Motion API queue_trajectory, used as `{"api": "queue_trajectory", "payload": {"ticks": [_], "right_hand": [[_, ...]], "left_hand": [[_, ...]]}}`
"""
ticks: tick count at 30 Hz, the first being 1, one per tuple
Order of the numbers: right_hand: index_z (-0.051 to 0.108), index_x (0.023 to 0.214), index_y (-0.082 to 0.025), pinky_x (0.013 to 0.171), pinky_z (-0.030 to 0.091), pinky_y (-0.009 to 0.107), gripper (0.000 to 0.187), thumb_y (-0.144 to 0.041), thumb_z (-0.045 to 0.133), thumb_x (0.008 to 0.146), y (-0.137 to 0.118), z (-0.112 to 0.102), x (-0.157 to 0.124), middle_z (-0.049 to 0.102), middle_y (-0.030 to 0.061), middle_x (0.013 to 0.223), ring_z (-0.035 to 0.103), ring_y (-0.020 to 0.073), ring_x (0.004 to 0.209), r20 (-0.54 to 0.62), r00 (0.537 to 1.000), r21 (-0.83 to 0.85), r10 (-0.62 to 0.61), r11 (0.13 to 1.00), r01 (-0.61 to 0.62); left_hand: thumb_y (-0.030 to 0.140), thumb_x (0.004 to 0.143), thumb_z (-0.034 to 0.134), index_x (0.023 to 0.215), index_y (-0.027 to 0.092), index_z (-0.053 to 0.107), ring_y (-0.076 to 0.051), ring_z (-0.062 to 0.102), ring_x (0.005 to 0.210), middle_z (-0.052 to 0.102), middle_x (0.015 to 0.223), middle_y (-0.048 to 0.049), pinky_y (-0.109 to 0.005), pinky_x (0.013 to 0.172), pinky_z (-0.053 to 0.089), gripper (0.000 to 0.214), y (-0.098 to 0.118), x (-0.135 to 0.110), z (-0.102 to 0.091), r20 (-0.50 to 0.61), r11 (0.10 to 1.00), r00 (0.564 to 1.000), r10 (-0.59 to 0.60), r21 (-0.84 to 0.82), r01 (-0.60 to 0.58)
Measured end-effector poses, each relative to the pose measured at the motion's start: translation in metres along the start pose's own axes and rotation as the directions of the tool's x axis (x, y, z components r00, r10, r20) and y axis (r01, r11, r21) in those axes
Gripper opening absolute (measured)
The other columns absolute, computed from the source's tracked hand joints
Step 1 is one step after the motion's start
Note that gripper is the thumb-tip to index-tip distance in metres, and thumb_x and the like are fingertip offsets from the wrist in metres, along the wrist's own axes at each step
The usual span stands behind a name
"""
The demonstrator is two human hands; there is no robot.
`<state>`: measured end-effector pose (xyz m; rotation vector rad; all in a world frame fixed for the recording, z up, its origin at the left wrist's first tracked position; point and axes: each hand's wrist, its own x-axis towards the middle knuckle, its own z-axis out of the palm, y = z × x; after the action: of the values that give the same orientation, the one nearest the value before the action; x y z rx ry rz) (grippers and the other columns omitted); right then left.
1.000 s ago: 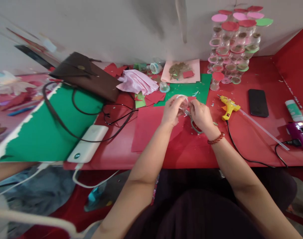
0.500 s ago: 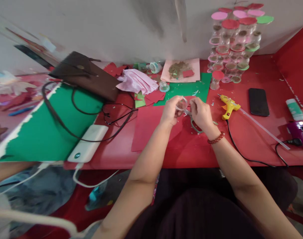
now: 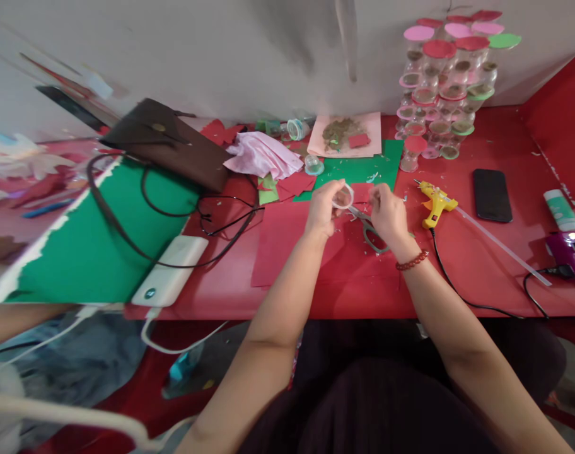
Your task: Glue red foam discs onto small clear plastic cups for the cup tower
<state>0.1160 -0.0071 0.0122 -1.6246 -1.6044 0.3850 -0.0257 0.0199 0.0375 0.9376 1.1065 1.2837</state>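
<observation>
My left hand point(image 3: 321, 211) is wrapped round a small clear plastic cup point(image 3: 343, 197), its round rim turned toward my right hand. To the right of the cup, my right hand point(image 3: 388, 213) is raised with its fingers curled together; whatever they may pinch is too small to make out. Below my right hand lies a pair of scissors point(image 3: 375, 239) with grey handles, partly hidden by the hand. Under both hands is red paper point(image 3: 287, 246) with small scraps on it.
A tower of clear cups point(image 3: 441, 94) with coloured discs stands back right. A yellow glue gun point(image 3: 436, 205), a phone point(image 3: 492, 195) and cords lie right. Left are a brown pouch point(image 3: 169, 142), a white power bank point(image 3: 170, 271) and green board point(image 3: 79, 246). Another person's arm point(image 3: 27, 325) shows far left.
My right hand has drawn away from the cup to the right, widening the gap and showing more of the scissors. My left hand keeps hold of the cup.
</observation>
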Motion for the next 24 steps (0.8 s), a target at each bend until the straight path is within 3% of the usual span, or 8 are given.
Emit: {"api": "queue_trajectory", "payload": {"ticks": [3, 6, 8, 15, 19, 24], "right_hand": [[0.065, 0.097, -0.020, 0.072, 0.048, 0.028, 0.022, -0.010, 0.047, 0.090, -0.002, 0.001, 0.001, 0.075, 0.0071, 0.089, 0.068, 0.0170, 0.077, 0.086, 0.996, 0.267, -0.001, 0.964, -0.022], [0.064, 0.089, -0.020, 0.067, 0.049, 0.027, 0.017, -0.026, 0.050, 0.096, -0.006, 0.001, 0.002, 0.072, 0.0039, 0.076, 0.065, 0.0151, 0.067, 0.249, 0.968, 0.471, -0.013, 0.876, -0.109], [0.065, 0.084, -0.019, 0.066, 0.047, 0.026, 0.019, -0.034, 0.058, 0.094, -0.009, 0.000, 0.003, 0.072, 0.0033, 0.075, 0.063, 0.0147, 0.067, 0.293, 0.955, 0.499, -0.043, 0.859, -0.114], [0.068, 0.076, -0.018, 0.062, 0.039, 0.026, 0.021, -0.025, 0.055, 0.091, -0.011, -0.005, 0.002, 0.069, 0.0014, 0.069, 0.056, 0.0131, 0.062, 0.323, 0.943, 0.414, -0.077, 0.908, -0.068], [0.066, 0.077, -0.018, 0.061, 0.035, 0.027, 0.021, -0.020, 0.053, 0.093, -0.013, -0.004, -0.003, 0.069, 0.0040, 0.071, 0.056, 0.0145, 0.062, 0.277, 0.951, 0.170, -0.137, 0.981, 0.091], [0.064, 0.092, -0.016, 0.064, 0.036, 0.030, 0.019, -0.014, 0.045, 0.096, -0.014, 0.006, -0.011, 0.074, 0.0139, 0.089, 0.061, 0.0205, 0.071, 0.220, 0.948, -0.102, -0.229, 0.961, 0.256]], "left_hand": [[0.041, 0.073, 0.068, 0.062, 0.019, 0.057, -0.005, 0.035, 0.037, 0.053, 0.051, 0.0022, -0.021, 0.037, 0.016, 0.027, -0.001, 0.001, -0.001, -0.011, 1.000, 1.000, 0.002, -0.001, -0.002], [0.040, 0.075, 0.069, 0.062, 0.019, 0.057, -0.006, 0.036, 0.038, 0.053, 0.051, 0.0021, -0.020, 0.038, 0.017, 0.027, -0.002, 0.002, -0.001, -0.007, 0.999, 0.999, 0.036, 0.024, -0.036], [0.040, 0.077, 0.069, 0.061, 0.019, 0.057, -0.006, 0.036, 0.039, 0.052, 0.050, 0.0023, -0.020, 0.039, 0.018, 0.029, -0.003, 0.001, -0.001, -0.005, 0.995, 0.997, 0.072, 0.064, -0.071], [0.040, 0.077, 0.067, 0.058, 0.020, 0.058, -0.008, 0.043, 0.048, 0.052, 0.053, 0.0022, -0.022, 0.046, 0.030, 0.029, -0.006, -0.001, -0.002, 0.062, 0.949, 0.969, 0.240, 0.195, -0.247], [0.037, 0.079, 0.064, 0.056, 0.020, 0.055, -0.010, 0.045, 0.053, 0.049, 0.054, 0.0021, -0.023, 0.050, 0.033, 0.030, -0.008, -0.002, -0.001, 0.055, 0.918, 0.953, 0.298, 0.259, -0.301], [0.035, 0.080, 0.065, 0.055, 0.020, 0.052, -0.010, 0.045, 0.052, 0.048, 0.052, 0.0027, -0.023, 0.050, 0.034, 0.032, -0.011, -0.001, 0.001, 0.041, 0.913, 0.946, 0.322, 0.252, -0.321]]}}
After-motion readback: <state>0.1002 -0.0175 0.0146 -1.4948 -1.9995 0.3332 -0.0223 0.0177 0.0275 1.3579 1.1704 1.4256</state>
